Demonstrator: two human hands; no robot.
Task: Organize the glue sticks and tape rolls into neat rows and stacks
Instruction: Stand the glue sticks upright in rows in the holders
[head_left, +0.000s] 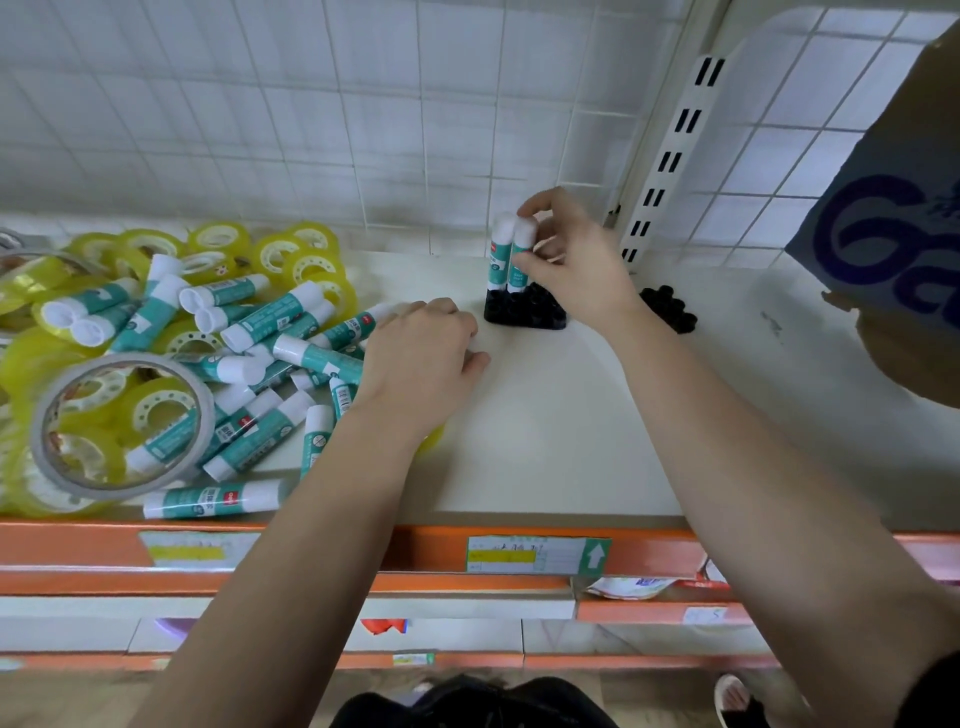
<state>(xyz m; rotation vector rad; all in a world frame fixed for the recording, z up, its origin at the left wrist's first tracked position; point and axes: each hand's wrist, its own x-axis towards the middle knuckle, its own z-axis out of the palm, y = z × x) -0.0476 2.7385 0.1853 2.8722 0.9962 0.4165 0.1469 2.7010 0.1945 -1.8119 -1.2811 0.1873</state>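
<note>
Several teal-and-white glue sticks lie jumbled on the left of the white shelf, mixed with yellow tape rolls and one large grey tape roll. Two glue sticks stand upright in a black holder near the back. My right hand pinches the right one of these two near its white cap. My left hand rests knuckles-up at the right edge of the pile, fingers curled over glue sticks; what it holds is hidden.
A second black holder sits right of the first. A cardboard box fills the shelf's right end. A white wire grid backs the shelf, with a slotted upright. An orange price rail runs along the front edge.
</note>
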